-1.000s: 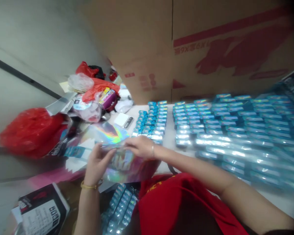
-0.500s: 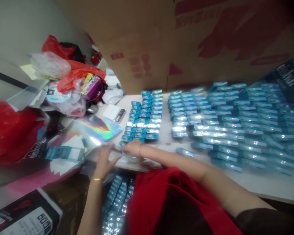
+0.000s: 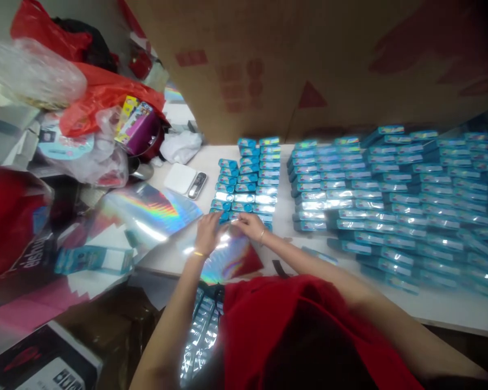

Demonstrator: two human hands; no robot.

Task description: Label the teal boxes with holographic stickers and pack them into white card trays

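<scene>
In front of my body, a shiny rainbow-sheen sheet (image 3: 230, 259) hangs at the near edge of the white table (image 3: 162, 257). My left hand (image 3: 208, 234) pinches its upper left part. With bent fingers, my right hand (image 3: 250, 225) grips its upper edge close by. Whether the sheet is a single layer or a bag I cannot tell. Just beyond my hands stand rows of small blue boxes (image 3: 244, 187), partly hidden by my fingers. Another rainbow-sheen sheet (image 3: 146, 208) lies flat to the left of my left hand.
A small white scale (image 3: 181, 180) sits at the back left. Many more blue boxes (image 3: 353, 184) fill the right side. A large cardboard box (image 3: 268, 70) walls off the back. Plastic bags (image 3: 89, 97) crowd the far left; packed blue boxes (image 3: 201, 330) show below the table edge.
My hands have moved right and come closer together. The shiny sheet now shows spread out between them, where before only a thin edge appeared. The view has shifted slightly.
</scene>
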